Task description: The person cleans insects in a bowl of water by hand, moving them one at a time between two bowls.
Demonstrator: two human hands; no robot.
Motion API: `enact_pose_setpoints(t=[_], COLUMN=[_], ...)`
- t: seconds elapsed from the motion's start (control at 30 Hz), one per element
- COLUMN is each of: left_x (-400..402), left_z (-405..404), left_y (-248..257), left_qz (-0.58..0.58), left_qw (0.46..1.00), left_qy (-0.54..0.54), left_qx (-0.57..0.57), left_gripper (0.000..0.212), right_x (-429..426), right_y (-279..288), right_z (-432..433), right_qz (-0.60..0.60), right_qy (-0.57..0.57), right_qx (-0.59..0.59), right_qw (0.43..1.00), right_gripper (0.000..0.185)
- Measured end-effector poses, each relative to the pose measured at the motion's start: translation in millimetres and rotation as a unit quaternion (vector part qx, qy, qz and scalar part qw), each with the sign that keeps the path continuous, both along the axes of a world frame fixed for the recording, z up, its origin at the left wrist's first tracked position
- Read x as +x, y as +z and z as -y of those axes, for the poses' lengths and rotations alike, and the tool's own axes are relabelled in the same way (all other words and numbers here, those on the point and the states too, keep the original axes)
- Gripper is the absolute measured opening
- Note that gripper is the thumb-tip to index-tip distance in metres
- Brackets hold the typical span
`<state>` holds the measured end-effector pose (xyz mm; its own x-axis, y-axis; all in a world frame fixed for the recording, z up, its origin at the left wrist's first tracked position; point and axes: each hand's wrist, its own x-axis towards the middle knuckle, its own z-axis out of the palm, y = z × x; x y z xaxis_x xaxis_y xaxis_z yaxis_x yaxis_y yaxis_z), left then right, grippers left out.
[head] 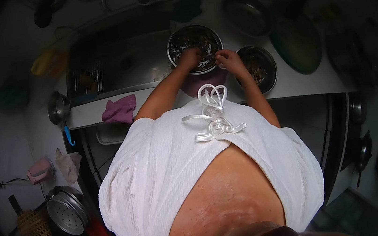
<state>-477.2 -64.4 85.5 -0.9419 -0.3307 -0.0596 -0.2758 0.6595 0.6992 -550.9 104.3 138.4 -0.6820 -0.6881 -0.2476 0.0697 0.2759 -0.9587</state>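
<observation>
A metal bowl (201,72) stands on the counter right of the sink, with dark pieces (180,44) and bright glints in it that look wet. My left hand (191,59) reaches over its near rim with the fingers down among the pieces. At the bowl's right rim my right hand (231,61) has its fingertips drawn together; anything small between them is too dim to make out. Close beside that wrist is a second metal bowl (275,72) holding thin brownish pieces (258,74), partly hidden by my forearm. What my left fingers grip cannot be seen.
Left of the bowls lies a steel sink (154,69) with a wire rack (90,78). A purple cloth (120,109) hangs over the counter's front edge. A large pan (247,15) and a green oval board (300,46) lie at right. Steamer pots (67,212) stand lower left.
</observation>
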Motion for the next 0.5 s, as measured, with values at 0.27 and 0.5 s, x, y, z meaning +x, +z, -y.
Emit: enact_pose_setpoints(t=[0.27,0.5], left_x=[24.3,29.8], left_z=[-3.4,-1.7], left_y=[16.4,34.4], left_qz=[-0.111,-0.066], left_qw=[0.884,0.891], left_qy=[0.068,0.049], left_qx=[0.449,0.447], left_gripper=[0.026,0.024], right_x=[25.3,29.9], right_y=[11.1,8.6], right_z=[31.9,48.8], right_qz=[0.149,0.128], right_qy=[-0.035,-0.030], right_qx=[0.052,-0.034], right_qw=[0.987,0.991], right_gripper=[0.022,0.022])
